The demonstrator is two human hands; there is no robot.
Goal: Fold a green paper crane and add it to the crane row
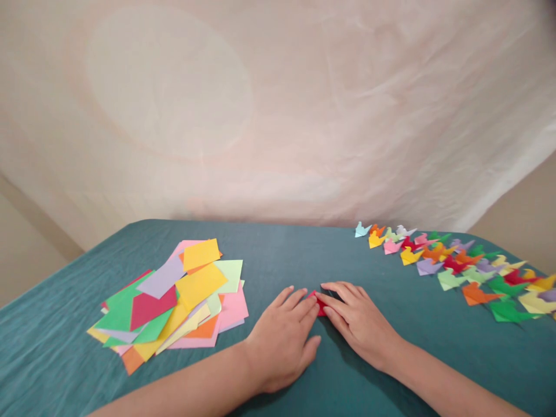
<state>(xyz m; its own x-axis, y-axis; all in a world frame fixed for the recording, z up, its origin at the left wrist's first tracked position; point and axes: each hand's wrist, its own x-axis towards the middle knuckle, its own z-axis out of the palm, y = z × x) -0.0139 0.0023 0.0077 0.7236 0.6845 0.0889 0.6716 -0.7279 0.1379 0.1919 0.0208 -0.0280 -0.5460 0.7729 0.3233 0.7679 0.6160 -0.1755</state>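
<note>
A small red folded paper [319, 302] lies on the teal table cloth [278, 249], mostly hidden under my fingertips. My left hand [284, 339] rests flat on the cloth with fingers stretched out, their tips pressing the paper's left side. My right hand [354, 321] lies flat too, its fingers extended and pressing the paper from the right. Neither hand grips anything.
A loose pile of coloured paper squares [174, 298] lies to the left of my hands. Several small folded paper figures [460, 263] in many colours sit in rows at the right. A pale cloth backdrop [278, 116] hangs behind the table.
</note>
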